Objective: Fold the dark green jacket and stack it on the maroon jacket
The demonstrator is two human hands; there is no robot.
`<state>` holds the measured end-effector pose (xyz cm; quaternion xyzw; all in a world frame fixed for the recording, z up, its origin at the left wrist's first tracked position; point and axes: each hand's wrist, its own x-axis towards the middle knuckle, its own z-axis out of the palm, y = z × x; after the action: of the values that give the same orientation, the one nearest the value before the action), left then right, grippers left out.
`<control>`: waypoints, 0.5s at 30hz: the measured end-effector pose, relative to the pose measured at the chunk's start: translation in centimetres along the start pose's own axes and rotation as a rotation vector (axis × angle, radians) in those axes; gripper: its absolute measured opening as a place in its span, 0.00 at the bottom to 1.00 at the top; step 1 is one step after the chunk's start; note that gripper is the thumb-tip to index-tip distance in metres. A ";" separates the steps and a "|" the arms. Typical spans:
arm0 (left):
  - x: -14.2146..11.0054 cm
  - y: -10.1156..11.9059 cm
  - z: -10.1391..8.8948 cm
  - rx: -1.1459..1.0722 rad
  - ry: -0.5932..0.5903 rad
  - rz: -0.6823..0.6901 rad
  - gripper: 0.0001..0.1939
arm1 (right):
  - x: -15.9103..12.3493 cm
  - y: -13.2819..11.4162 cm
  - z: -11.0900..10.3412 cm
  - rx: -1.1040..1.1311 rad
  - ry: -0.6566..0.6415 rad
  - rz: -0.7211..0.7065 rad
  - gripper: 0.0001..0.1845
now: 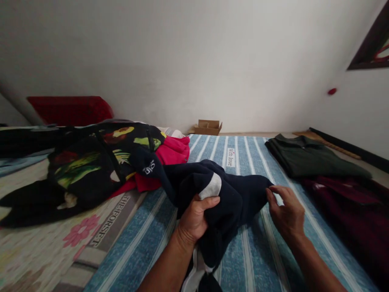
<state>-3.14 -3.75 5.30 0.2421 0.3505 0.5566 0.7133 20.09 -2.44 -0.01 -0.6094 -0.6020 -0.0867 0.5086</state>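
A crumpled navy garment [231, 194] with white patches and white lettering lies on the blue striped sheet [243, 259] in front of me. My left hand [194, 219] is closed on a bunch of its fabric near a white patch. My right hand [285, 213] pinches the garment's right edge between thumb and fingers. The rest of the cloth trails left toward a heap of clothes and down between my forearms.
A heap of unfolded clothes sits at left: a black floral piece [91, 166] and a pink one [173, 152]. Folded dark green [306, 156] and maroon [355, 207] garments lie at right. A small cardboard box [208, 127] stands by the white wall. A floral mat [45, 239] covers the left.
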 end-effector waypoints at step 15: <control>-0.1 -1.4 1.0 0.207 -0.006 0.014 0.23 | -0.8 -7.7 -2.5 0.517 -0.134 -0.229 0.09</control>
<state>-1.56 -4.21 4.96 0.3184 0.4022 0.5216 0.6818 14.83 -6.61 4.53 -0.3920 -0.7014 0.0534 0.5930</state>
